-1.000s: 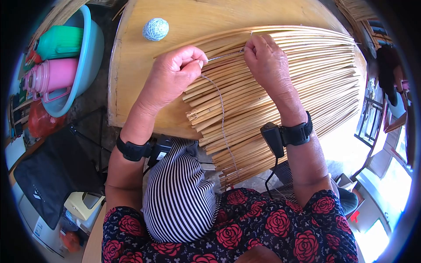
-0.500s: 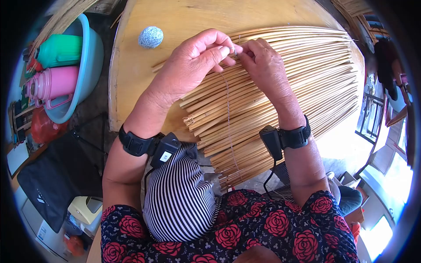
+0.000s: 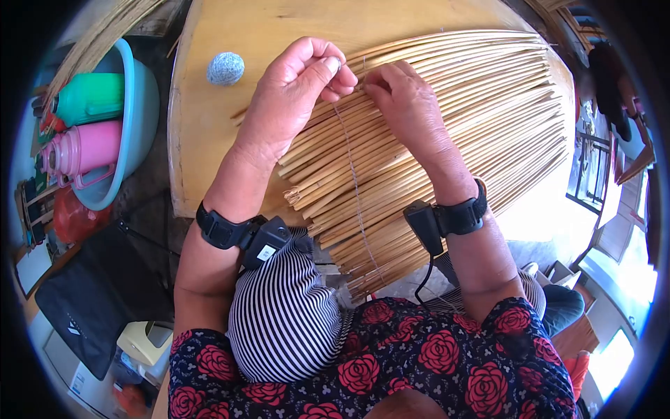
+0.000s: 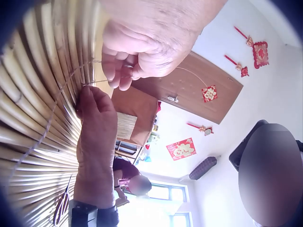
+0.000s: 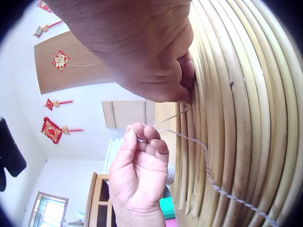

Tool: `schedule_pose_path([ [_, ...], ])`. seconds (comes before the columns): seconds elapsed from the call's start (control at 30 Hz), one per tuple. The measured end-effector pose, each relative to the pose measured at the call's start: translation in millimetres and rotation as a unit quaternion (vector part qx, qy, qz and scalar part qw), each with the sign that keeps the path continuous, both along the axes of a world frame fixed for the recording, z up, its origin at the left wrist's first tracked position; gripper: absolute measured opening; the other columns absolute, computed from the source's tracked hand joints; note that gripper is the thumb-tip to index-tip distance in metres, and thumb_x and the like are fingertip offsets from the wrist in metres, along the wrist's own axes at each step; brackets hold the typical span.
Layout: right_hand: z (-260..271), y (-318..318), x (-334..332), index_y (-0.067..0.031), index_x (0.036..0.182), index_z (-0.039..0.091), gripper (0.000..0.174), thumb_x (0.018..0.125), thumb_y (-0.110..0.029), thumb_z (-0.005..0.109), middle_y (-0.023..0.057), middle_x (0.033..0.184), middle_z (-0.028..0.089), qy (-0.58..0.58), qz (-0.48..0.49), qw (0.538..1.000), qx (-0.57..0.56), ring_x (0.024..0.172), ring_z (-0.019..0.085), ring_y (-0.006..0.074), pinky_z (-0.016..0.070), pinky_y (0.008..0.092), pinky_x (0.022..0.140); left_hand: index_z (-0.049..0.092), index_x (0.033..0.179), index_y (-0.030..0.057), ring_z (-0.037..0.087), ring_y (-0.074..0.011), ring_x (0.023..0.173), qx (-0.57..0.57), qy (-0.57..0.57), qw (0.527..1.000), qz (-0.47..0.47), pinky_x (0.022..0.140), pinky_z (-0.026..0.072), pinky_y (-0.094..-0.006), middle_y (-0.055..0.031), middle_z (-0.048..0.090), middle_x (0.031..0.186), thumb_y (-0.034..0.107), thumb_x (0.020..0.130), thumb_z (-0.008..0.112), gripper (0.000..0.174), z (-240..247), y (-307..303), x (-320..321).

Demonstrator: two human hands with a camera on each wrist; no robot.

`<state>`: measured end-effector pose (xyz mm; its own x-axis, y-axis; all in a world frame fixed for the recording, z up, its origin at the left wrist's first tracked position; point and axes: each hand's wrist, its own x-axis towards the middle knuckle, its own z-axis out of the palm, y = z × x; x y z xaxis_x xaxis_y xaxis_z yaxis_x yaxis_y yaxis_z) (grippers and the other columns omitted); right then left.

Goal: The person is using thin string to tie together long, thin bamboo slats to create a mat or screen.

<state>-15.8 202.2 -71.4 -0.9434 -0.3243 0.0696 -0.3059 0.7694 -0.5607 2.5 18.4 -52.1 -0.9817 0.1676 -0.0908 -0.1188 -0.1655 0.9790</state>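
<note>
A mat of long tan stalks (image 3: 419, 140) lies over the table edge, tied across by a grey-white twine (image 3: 354, 178). My left hand (image 3: 296, 94) is raised over the mat's far left part, pinching the twine between thumb and fingers. A short taut length runs from it to the outermost stalks, clear in the right wrist view beside the left hand (image 5: 142, 175). My right hand (image 3: 408, 105) rests at the mat's far edge. Its thumb and forefinger pinch the twine there, as the left wrist view shows of the right hand (image 4: 97, 118).
A ball of twine (image 3: 225, 68) sits on the wooden table (image 3: 279, 21), left of the mat. Scissors (image 4: 61, 207) lie on the stalks. A blue basin (image 3: 124, 140) with green and pink flasks stands at the left. Another person (image 4: 128, 179) is in the background.
My left hand first moved right to meet the right hand, then drew back left and up with the twine. The right hand has shifted left along the mat's edge.
</note>
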Motion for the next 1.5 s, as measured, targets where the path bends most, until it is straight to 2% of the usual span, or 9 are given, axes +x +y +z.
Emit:
schedule_pose_path([
  [0.13,3,3,4,-0.0085,0.093,0.066,0.016,0.080,-0.017,0.064,0.0102,0.088,0.060,-0.109,-0.044,0.982,-0.149,0.085,0.060,0.0271,0.0493,0.0361,0.077,0.056,0.097,0.0052,0.058,-0.0095,0.082,0.003,-0.006,1.000,0.002,0.074,0.0463,-0.0225,-0.0036,0.063,0.087,0.019,0.097,0.049,0.016,5,0,-1],
  [0.23,8,-5,6,-0.0088,0.091,0.068,0.015,0.079,-0.018,0.064,0.0097,0.085,0.060,-0.042,-0.009,0.998,-0.050,0.086,0.060,0.0265,0.0489,0.0362,0.077,0.056,0.098,0.0051,0.057,-0.0090,0.082,0.022,-0.009,1.000,-0.010,0.074,0.0456,-0.0221,-0.0036,0.062,0.087,0.020,0.096,0.050,0.016,5,2,-3],
  [0.93,3,-3,2,-0.0078,0.086,0.065,0.010,0.078,-0.013,0.063,0.0101,0.086,0.058,-0.039,-0.001,0.999,-0.037,0.090,0.059,0.0283,0.0485,0.0384,0.079,0.056,0.098,0.0025,0.057,-0.0088,0.079,0.055,0.022,0.998,-0.021,0.076,0.0479,-0.0228,-0.0034,0.062,0.086,0.011,0.096,0.049,0.011,-2,7,2],
  [1.1,9,6,3,-0.0086,0.098,0.065,0.018,0.083,-0.017,0.062,0.0107,0.094,0.058,-0.107,-0.030,0.991,-0.074,0.093,0.060,0.0243,0.0483,0.0353,0.083,0.060,0.097,0.0000,0.060,-0.0088,0.071,-0.166,0.076,0.983,0.008,0.067,0.0510,-0.0227,-0.0042,0.065,0.086,0.005,0.091,0.054,0.010,11,-13,0],
  [1.23,24,36,12,-0.0085,0.099,0.066,0.019,0.082,-0.017,0.061,0.0115,0.092,0.063,-0.025,-0.130,0.987,-0.092,0.083,0.063,0.0247,0.0507,0.0339,0.076,0.059,0.097,0.0017,0.054,-0.0053,0.070,-0.252,-0.025,0.962,-0.099,0.065,0.0461,-0.0208,-0.0008,0.059,0.081,0.007,0.090,0.054,0.010,36,-36,15],
  [1.33,36,66,28,-0.0071,0.099,0.066,0.023,0.080,-0.021,0.063,0.0115,0.090,0.063,-0.055,-0.157,0.986,-0.011,0.085,0.063,0.0254,0.0507,0.0349,0.077,0.063,0.093,0.0037,0.064,-0.0269,0.075,-0.495,0.042,0.862,-0.101,0.065,0.0496,-0.0331,-0.0079,0.064,0.081,0.009,0.083,0.059,0.011,37,-52,28],
  [1.37,44,74,37,-0.0064,0.096,0.065,0.023,0.080,-0.023,0.063,0.0118,0.090,0.063,-0.052,-0.162,0.985,0.011,0.085,0.063,0.0273,0.0501,0.0371,0.077,0.063,0.090,0.0056,0.061,-0.0331,0.082,-0.553,0.138,0.817,-0.084,0.070,0.0487,-0.0372,-0.0107,0.063,0.084,0.012,0.082,0.059,0.011,40,-59,33],
  [1.47,59,95,66,-0.0052,0.093,0.064,0.023,0.079,-0.023,0.062,0.0124,0.088,0.063,-0.094,-0.161,0.977,0.105,0.084,0.062,0.0297,0.0490,0.0396,0.076,0.064,0.088,0.0063,0.061,-0.0314,0.084,-0.582,0.215,0.773,0.134,0.073,0.0483,-0.0374,-0.0112,0.062,0.088,0.013,0.082,0.059,0.010,40,-59,34],
  [1.5,59,99,77,-0.0040,0.088,0.063,0.022,0.079,-0.024,0.060,0.0134,0.088,0.062,-0.112,-0.183,0.972,0.100,0.084,0.061,0.0312,0.0481,0.0412,0.075,0.064,0.090,0.0058,0.061,-0.0289,0.082,-0.547,0.215,0.802,0.106,0.072,0.0480,-0.0351,-0.0109,0.061,0.088,0.012,0.082,0.060,0.011,41,-54,33],
])
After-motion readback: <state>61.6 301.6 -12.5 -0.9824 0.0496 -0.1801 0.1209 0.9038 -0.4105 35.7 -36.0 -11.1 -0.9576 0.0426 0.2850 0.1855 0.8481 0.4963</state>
